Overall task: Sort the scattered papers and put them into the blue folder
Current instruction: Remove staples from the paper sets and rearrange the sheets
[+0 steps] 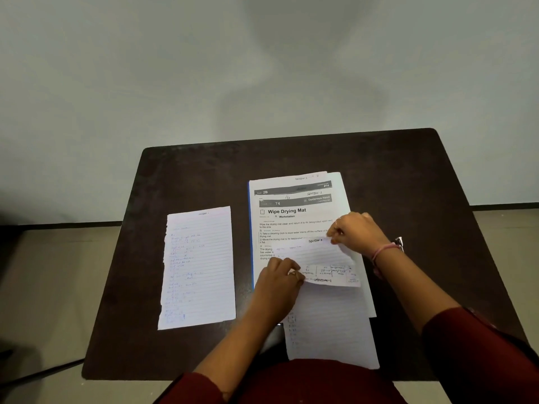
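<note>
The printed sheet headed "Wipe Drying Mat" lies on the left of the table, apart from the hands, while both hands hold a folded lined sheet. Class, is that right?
Not quite. The head view shows the printed sheet under both hands, on the right-hand pile. The left hand and right hand hold the folded lined sheet over it. The handwritten sheet lies apart on the left.

A dark brown worktop [204,176] with rounded corners stands against a pale wall [175,68], over a beige floor [43,287].

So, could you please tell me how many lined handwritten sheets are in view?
3: one lined sheet alone on the left of the table, one folded sheet held by both hands over the printed page, one near sheet below it. The stack may hide more.
</note>
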